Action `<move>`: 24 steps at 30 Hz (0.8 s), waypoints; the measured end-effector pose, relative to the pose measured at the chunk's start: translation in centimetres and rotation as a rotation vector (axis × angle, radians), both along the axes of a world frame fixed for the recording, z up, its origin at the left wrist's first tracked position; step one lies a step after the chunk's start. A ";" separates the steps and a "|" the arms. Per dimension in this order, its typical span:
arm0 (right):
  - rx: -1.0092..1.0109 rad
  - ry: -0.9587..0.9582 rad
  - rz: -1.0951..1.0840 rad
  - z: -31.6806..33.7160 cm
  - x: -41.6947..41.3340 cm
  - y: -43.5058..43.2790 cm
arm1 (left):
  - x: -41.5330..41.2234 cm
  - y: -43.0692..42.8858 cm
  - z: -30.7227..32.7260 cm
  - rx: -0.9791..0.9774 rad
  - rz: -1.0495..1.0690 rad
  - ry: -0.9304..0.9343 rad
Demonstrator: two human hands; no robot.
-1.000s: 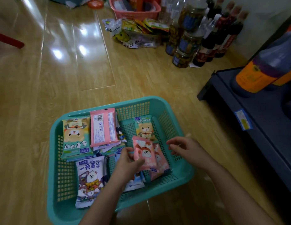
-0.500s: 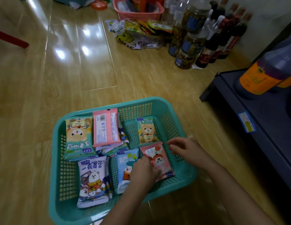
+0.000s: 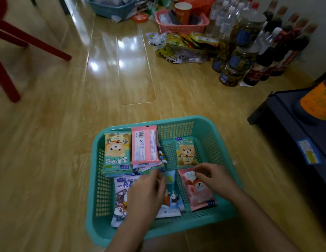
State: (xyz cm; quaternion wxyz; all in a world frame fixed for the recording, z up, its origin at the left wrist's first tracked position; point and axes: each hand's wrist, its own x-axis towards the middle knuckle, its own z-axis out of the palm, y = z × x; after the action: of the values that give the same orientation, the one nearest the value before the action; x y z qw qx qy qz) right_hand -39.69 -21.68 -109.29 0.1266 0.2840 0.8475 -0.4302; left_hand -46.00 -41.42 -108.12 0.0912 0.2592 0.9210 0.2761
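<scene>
Pink packet (image 3: 201, 194) now lies flat, placed; your right hand (image 3: 214, 176) pinches its top, left hand (image 3: 146, 192) moves on to grip the blue packet (image 3: 172, 199).

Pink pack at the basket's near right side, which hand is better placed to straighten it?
Right. The right hand pinches the pink pack at its top end; the left hand lies over the blue pack beside it and would have to cross over.

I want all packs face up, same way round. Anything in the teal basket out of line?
The back pink pack lies barcode side up, on top of other packs. The left green bear pack is upside down compared with the right green bear pack. The right hand pinches the front pink pack, face up.
</scene>
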 end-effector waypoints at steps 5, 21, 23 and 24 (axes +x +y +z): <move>0.033 0.145 0.033 0.8 -3.8 -3.1 | -4.6 -4.1 0.2 0.083 0.253 0.164; 0.279 -0.007 -0.102 -0.3 -12.5 -8.6 | -11.3 -4.7 -0.6 -0.134 0.412 -0.153; 0.266 -0.008 -0.118 0.0 -12.4 -8.6 | -11.8 -4.5 -0.3 -0.170 0.420 -0.212; 0.236 -0.020 -0.120 0.2 -12.4 -8.6 | -11.9 -4.4 -0.1 -0.181 0.429 -0.246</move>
State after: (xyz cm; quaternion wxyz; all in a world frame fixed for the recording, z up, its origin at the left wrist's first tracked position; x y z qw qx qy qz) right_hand -52.06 -30.31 -109.06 0.0747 0.3513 0.8725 -0.3313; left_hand -57.94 -45.87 -108.17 0.1646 0.0132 0.9579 0.2349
